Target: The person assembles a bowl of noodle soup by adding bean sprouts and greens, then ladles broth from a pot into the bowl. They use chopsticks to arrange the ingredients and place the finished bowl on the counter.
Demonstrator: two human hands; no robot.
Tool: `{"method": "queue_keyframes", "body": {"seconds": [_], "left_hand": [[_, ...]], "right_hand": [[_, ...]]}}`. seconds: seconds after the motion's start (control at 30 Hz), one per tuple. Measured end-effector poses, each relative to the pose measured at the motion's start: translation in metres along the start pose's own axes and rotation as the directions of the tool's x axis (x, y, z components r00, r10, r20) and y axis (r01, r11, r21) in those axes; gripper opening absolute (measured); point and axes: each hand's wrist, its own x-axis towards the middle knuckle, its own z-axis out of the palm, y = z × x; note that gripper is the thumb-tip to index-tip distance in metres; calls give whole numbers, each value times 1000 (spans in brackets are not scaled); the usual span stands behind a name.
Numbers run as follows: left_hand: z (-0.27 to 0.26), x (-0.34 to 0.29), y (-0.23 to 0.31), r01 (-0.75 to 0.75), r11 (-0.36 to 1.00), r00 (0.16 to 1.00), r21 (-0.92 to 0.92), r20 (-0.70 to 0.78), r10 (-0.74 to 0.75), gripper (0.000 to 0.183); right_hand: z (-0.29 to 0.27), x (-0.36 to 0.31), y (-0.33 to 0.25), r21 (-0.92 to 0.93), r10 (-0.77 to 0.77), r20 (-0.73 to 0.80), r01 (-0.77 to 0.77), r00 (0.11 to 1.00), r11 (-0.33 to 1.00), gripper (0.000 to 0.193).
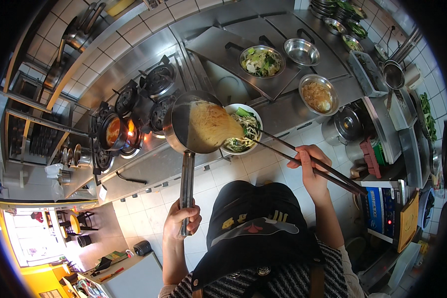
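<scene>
My left hand (181,218) grips the long handle of a steel saucepan (184,124), which is tilted over a white bowl (242,129) on the steel counter. Yellow broth pours from the pan into the bowl, which holds noodles and green vegetables. My right hand (310,166) holds long dark chopsticks (303,159) whose tips reach into the noodles at the bowl's near edge. A black apron covers my front below.
A gas range (144,99) sits left, with a lit burner under a small pot of red broth (113,131). Behind are a steel bowl of vegetables (261,61), an empty steel bowl (301,51) and one of noodles (318,94). Lidded pot (346,123) and trays stand right.
</scene>
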Motion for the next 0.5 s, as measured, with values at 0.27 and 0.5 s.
{"method": "queue_keyframes", "body": {"seconds": [0.27, 0.5], "left_hand": [[4, 1, 3, -9, 1000, 1000, 14, -19, 9, 16], [6, 3, 5, -9, 999, 999, 44, -51, 12, 17]], "right_hand": [[8, -2, 7, 46, 14, -33, -12, 999, 999, 13], [45, 7, 31, 49, -65, 96, 61, 993, 997, 13]]}}
